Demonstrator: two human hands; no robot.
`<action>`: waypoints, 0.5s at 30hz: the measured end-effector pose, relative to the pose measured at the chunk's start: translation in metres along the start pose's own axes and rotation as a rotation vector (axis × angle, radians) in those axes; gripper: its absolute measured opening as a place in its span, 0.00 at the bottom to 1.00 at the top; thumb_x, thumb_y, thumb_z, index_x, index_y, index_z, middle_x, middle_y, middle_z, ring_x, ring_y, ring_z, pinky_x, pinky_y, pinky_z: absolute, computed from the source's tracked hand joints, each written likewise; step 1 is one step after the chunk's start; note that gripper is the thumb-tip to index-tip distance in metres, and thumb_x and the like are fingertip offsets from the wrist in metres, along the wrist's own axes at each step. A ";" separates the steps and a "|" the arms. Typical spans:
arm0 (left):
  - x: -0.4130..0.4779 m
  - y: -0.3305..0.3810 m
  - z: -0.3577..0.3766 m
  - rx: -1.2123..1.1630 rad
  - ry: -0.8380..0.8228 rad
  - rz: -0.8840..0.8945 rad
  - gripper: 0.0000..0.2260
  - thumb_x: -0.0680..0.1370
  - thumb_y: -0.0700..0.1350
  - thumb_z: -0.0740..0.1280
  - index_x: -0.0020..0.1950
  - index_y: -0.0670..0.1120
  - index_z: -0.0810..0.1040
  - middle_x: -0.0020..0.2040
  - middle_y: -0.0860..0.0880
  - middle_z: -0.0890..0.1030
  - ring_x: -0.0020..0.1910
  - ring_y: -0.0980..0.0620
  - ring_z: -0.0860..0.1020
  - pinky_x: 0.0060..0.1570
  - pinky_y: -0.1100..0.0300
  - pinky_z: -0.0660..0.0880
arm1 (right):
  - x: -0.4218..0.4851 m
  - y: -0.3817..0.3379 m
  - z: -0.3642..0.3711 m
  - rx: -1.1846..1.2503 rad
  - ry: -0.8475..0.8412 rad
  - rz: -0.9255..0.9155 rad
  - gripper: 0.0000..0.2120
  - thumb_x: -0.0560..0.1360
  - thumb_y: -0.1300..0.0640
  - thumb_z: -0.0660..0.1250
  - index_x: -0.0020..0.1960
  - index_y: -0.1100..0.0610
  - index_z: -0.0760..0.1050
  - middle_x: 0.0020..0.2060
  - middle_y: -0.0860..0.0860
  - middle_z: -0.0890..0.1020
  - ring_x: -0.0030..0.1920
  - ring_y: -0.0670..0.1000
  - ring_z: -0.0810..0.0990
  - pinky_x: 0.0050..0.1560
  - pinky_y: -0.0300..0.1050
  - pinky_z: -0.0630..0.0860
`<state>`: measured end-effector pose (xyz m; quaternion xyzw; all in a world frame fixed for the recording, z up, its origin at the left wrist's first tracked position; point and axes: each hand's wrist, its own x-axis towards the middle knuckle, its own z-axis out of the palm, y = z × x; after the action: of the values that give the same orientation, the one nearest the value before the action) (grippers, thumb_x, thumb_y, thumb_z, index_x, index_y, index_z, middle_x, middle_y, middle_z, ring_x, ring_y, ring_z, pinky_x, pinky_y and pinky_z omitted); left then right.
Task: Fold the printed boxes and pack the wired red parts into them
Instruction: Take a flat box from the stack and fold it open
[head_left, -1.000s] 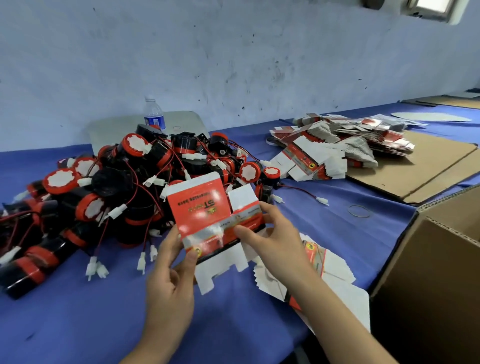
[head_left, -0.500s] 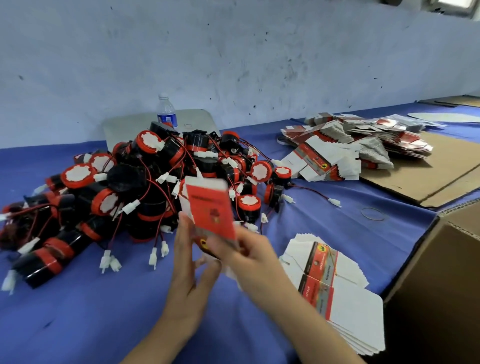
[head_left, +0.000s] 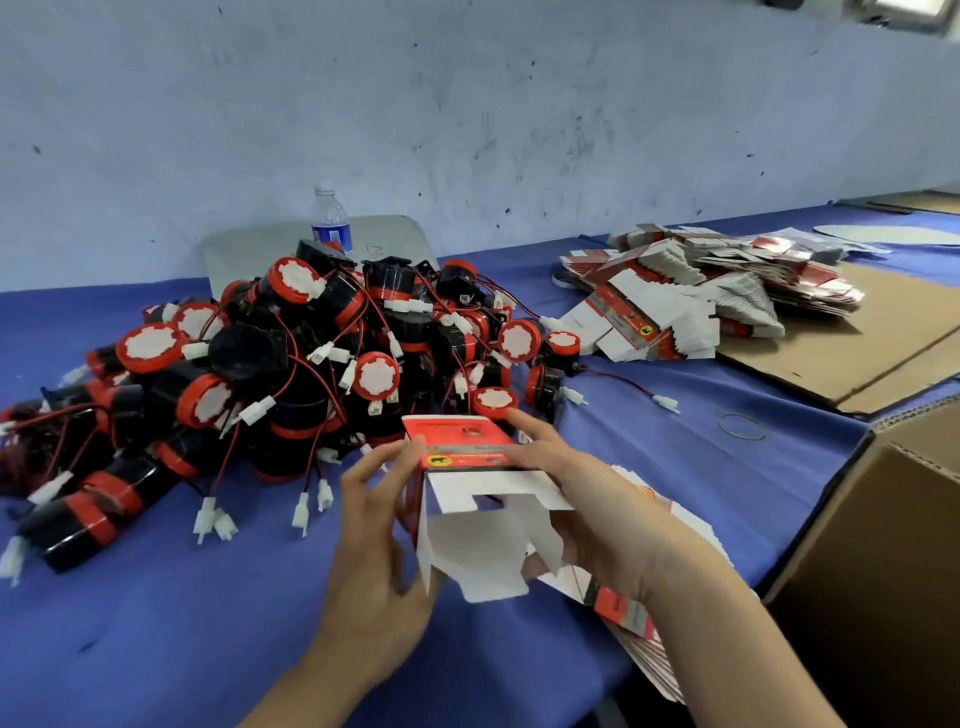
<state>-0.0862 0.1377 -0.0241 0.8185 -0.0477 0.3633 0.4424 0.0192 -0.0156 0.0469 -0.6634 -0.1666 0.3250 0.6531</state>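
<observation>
Head view: printed box (head_left: 467, 452) is held up between both hands, above the blue table cloth (head_left: 156, 623) and just in front of the heap of wired red parts (head_left: 311, 364). It is opened into a tube, red panel up, with its white end flaps hanging loose toward the camera.
Box handling: thin card, judged very light. It looks springy at the creases, and the slotted flaps would likely bend or tear under a hard squeeze. The glossy print may be a little slick.
Where to hold: the two side walls near the creased corners, which leaves the flaps free to tuck.
Left hand (head_left: 379, 525): fingers loosely curved round the box's left wall, a fingertip at the red top edge. A light grip, not a clamp.
Right hand (head_left: 587, 499): holds the right wall, index finger stretched out to the far top corner and thumb near a white flap. The other fingers are hidden behind the card.
Parts handling: rigid black bodies with red caps, judged heavier than the box. The thin leads are tangled across the heap, so lift a part by its body, not its wire.
Flat stock: stack of unfolded boxes (head_left: 634, 618) lies under the right forearm, and a larger pile (head_left: 701, 291) sits well apart at far right.
Carton (head_left: 883, 571): brown, at the right edge, its contents not visible.
</observation>
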 end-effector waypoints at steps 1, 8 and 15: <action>0.001 0.002 0.000 0.050 -0.012 -0.013 0.33 0.70 0.48 0.67 0.71 0.70 0.60 0.69 0.58 0.62 0.62 0.66 0.70 0.46 0.71 0.74 | 0.004 -0.005 -0.003 0.106 0.005 0.040 0.21 0.82 0.68 0.53 0.74 0.66 0.56 0.73 0.61 0.63 0.71 0.56 0.65 0.57 0.32 0.69; 0.003 0.005 -0.003 0.127 0.048 0.003 0.23 0.72 0.71 0.61 0.65 0.72 0.61 0.72 0.59 0.66 0.69 0.60 0.66 0.60 0.60 0.68 | -0.001 -0.018 0.008 0.107 0.034 0.118 0.27 0.82 0.44 0.47 0.51 0.62 0.77 0.33 0.54 0.76 0.31 0.50 0.74 0.29 0.34 0.75; -0.001 0.009 0.002 -0.250 0.077 -0.184 0.14 0.73 0.59 0.63 0.56 0.73 0.69 0.56 0.65 0.77 0.56 0.60 0.77 0.52 0.63 0.75 | 0.001 0.015 0.014 -0.400 0.105 -0.063 0.16 0.84 0.60 0.50 0.51 0.67 0.74 0.44 0.59 0.76 0.45 0.50 0.69 0.41 0.35 0.70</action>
<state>-0.0897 0.1307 -0.0188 0.7434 -0.0003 0.3434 0.5739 0.0076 -0.0060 0.0334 -0.7905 -0.2141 0.2298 0.5258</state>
